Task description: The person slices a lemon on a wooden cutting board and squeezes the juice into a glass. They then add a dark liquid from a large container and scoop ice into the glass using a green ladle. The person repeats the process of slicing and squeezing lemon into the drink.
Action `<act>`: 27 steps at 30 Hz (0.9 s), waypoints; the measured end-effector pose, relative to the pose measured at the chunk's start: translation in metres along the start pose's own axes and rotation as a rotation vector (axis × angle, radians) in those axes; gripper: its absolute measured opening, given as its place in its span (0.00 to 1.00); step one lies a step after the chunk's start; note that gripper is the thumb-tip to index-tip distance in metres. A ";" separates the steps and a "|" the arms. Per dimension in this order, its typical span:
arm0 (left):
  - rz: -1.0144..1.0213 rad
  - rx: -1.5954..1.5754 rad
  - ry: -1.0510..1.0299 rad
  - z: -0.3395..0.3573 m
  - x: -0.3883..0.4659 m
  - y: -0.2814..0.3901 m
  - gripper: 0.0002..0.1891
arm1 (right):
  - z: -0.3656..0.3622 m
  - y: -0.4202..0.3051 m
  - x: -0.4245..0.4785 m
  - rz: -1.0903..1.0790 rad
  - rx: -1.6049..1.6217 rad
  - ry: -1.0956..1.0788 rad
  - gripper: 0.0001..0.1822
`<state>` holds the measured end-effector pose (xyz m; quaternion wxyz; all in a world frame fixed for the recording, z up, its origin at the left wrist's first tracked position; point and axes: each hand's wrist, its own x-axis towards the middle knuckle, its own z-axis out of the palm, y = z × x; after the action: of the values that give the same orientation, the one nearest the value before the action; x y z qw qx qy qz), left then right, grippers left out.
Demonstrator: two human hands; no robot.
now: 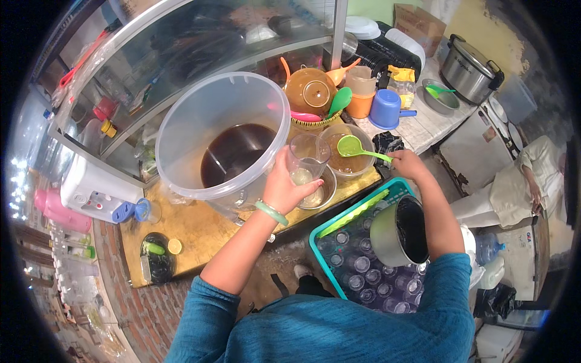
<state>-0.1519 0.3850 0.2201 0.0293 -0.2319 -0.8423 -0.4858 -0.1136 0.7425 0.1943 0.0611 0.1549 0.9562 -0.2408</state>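
Observation:
My left hand [288, 183], with a green bangle at the wrist, grips a clear drinking cup [310, 146]. Pale contents show low in the cup. Behind it, partly hidden, stands a round metal pot [332, 193]. My right hand [407, 164] holds a lime-green plastic ladle [350, 146] by its handle. The ladle's bowl is over a clear plastic tub [368, 164] of brownish liquid; whether it touches the liquid I cannot tell. Left of the cup stands a large translucent bucket [188, 136] with dark brown liquid in it.
Below me a teal crate [333, 277] holds several upturned glasses and a dark-mouthed metal pot [390, 233]. A halved citrus fruit [175, 246] lies on the yellow counter [209, 233]. Behind stand a basket [317, 121] and a blue mug [385, 109]. A person [517, 181] is at right.

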 end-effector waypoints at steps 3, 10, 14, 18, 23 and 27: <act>0.007 0.056 -0.030 0.015 0.011 -0.009 0.50 | -0.012 -0.003 -0.010 0.022 0.059 -0.015 0.19; -0.130 0.098 -0.162 0.034 0.025 -0.016 0.52 | -0.037 -0.012 -0.026 -0.024 0.106 -0.004 0.20; -0.212 0.127 -0.240 0.041 0.030 -0.016 0.51 | -0.050 -0.011 -0.028 -0.042 0.132 -0.030 0.20; -0.183 0.190 -0.232 0.054 0.034 -0.030 0.51 | -0.069 -0.017 -0.031 -0.112 0.129 -0.031 0.20; -0.214 0.233 -0.253 0.060 0.038 -0.027 0.50 | -0.101 -0.051 -0.051 -0.125 0.089 -0.023 0.21; -0.151 0.202 -0.217 0.066 0.041 -0.021 0.50 | -0.104 -0.062 -0.068 -0.202 0.054 0.052 0.20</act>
<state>-0.1855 0.4459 0.1793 -0.0750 -0.2148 -0.9001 -0.3716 -0.0739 0.7223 0.3265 0.0076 0.0656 0.9613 -0.2675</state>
